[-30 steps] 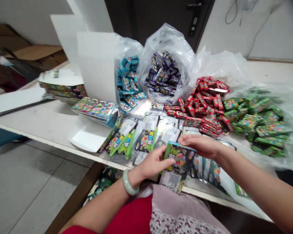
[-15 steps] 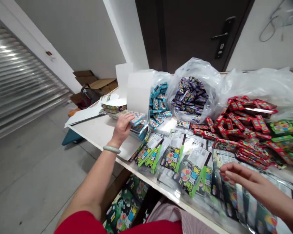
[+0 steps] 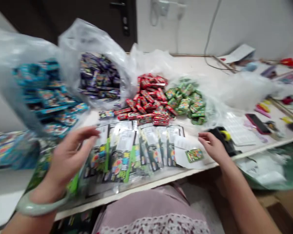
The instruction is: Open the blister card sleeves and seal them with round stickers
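My left hand (image 3: 65, 159) hovers over the left end of a row of clear flat packets (image 3: 127, 152) with green and black print. Its fingers are apart and curled, and nothing shows in them. A pale green bangle (image 3: 36, 206) is on that wrist. My right hand (image 3: 213, 148) rests on a white sheet (image 3: 185, 152) at the row's right end, beside a small green box (image 3: 194, 155). Its fingers are bent and partly spread. The picture is smeared by motion.
Behind the row lie heaps of small boxes: blue ones (image 3: 46, 94) and purple ones (image 3: 97, 78) in clear bags, then loose red ones (image 3: 148, 100) and green ones (image 3: 188, 100). A black tape dispenser (image 3: 222, 139) sits by my right hand. A phone (image 3: 257, 123) and small items lie far right.
The view has swung to the right. My left hand has left the stack of boxes at the far left and come back over the packets. My right hand has moved to the white sheet.
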`<state>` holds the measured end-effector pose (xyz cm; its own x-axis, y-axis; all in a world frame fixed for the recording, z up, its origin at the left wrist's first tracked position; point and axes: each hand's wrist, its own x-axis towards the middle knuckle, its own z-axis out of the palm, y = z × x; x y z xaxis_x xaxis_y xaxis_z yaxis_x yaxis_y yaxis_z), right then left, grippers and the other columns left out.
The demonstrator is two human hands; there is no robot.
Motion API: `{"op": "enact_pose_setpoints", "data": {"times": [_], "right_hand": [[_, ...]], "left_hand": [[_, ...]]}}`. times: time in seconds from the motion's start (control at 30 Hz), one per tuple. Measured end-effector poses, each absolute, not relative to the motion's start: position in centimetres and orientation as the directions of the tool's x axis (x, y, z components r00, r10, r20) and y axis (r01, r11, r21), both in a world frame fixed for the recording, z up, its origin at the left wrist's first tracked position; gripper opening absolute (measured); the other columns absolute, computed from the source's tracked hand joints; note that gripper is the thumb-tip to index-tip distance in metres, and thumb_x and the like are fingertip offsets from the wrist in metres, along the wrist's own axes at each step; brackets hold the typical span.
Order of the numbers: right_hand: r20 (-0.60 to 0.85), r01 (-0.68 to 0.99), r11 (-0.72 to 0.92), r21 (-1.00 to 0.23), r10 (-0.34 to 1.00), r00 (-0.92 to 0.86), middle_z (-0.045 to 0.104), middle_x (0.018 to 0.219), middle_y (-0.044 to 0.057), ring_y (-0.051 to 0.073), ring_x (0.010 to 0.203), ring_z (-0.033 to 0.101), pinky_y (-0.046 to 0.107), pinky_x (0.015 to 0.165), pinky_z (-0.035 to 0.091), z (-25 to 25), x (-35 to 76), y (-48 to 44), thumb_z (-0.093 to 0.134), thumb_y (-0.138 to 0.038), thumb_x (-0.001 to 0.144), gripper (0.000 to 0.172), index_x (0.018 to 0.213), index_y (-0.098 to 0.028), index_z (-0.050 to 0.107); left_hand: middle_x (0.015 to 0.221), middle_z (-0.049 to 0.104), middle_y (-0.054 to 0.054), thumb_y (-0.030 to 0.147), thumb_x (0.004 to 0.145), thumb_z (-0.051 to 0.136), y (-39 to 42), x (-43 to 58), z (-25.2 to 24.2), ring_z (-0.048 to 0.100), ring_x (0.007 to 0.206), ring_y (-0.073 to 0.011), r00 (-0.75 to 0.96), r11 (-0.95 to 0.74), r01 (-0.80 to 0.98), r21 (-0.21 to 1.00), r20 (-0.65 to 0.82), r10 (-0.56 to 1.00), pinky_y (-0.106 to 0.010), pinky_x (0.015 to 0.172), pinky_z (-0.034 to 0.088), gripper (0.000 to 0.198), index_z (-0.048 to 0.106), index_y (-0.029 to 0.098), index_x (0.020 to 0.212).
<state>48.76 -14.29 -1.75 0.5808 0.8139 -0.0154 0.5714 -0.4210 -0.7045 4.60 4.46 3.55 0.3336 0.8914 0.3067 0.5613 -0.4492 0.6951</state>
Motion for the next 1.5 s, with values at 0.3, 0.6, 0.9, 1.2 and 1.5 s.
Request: {"op": "enact_pose_setpoints", "data": {"times": [0.3, 0.6, 0.9, 1.2, 1.5], "right_hand": [[0.014, 0.635, -0.529, -0.563, 0.762, 0.647, 0.066, 0.1, 0.015, 0.027, 0.091, 0.063, 0.042, 0.085, 0.048, -6.9, 49.9, -18.1, 0.055, -0.03, 0.082, 0.035, 0.112, -0.013, 0.061], [0.072, 0.642, -0.419, -0.643, 0.801, 0.595, 0.064, 0.098, 0.01, 0.022, 0.089, 0.06, 0.037, 0.084, 0.048, -6.9, 49.6, -18.3, 0.053, -0.03, 0.088, 0.023, 0.104, -0.017, 0.064], [0.017, 0.703, -0.244, -0.668, 0.939, 0.343, 0.064, 0.087, 0.004, 0.02, 0.089, 0.059, 0.033, 0.082, 0.046, -5.0, 48.6, -18.8, 0.064, -0.016, 0.083, 0.01, 0.082, -0.023, 0.071], [0.069, 0.631, -0.115, -0.767, 0.963, 0.259, 0.069, 0.096, 0.006, 0.021, 0.095, 0.06, 0.037, 0.087, 0.045, -5.0, 48.7, -20.6, 0.06, -0.022, 0.087, 0.013, 0.089, -0.024, 0.072], [-0.165, 0.103, -0.332, -0.938, 0.687, 0.707, 0.067, 0.067, 0.002, 0.019, 0.064, 0.063, 0.031, 0.062, 0.047, -5.8, 49.1, -18.5, 0.048, -0.053, 0.086, 0.031, 0.092, -0.022, 0.052]], "left_hand": [[0.093, 0.067, -0.004, 0.016, 0.067, 0.064, -0.2, 29.5, -1.5, 0.059, 0.078, -0.0174, 0.808, -0.237, 0.34, 0.91, -0.154, 0.568, -0.03, 0.074, 0.047, 0.031, 0.068, 0.018, 0.098], [0.056, 0.051, 0.006, 0.007, 0.064, 0.059, -1.5, 33.5, -3.0, 0.043, 0.045, -0.0079, 0.725, 0.059, 0.358, 0.932, -0.318, 0.611, -0.019, 0.046, 0.032, 0.015, 0.064, 0.016, 0.075], [0.045, 0.038, 0.01, 0.012, 0.072, 0.059, -0.8, 33.7, -3.1, 0.031, 0.033, -0.005, 0.615, 0.506, 0.219, 0.835, -0.52, 0.593, -0.016, 0.035, 0.02, 0.015, 0.053, 0.016, 0.085], [0.051, 0.041, 0.01, 0.006, 0.073, 0.054, -0.3, 33.9, -2.7, 0.031, 0.032, -0.003, 0.547, 0.62, 0.094, 0.779, -0.561, 0.621, -0.015, 0.034, 0.021, 0.019, 0.047, 0.017, 0.087], [0.046, 0.043, 0.01, 0.022, 0.069, 0.062, -2.1, 33.2, -3.0, 0.036, 0.031, -0.0049, 0.626, 0.47, 0.18, 0.864, -0.47, 0.623, -0.017, 0.034, 0.024, 0.018, 0.053, 0.017, 0.084]]}}
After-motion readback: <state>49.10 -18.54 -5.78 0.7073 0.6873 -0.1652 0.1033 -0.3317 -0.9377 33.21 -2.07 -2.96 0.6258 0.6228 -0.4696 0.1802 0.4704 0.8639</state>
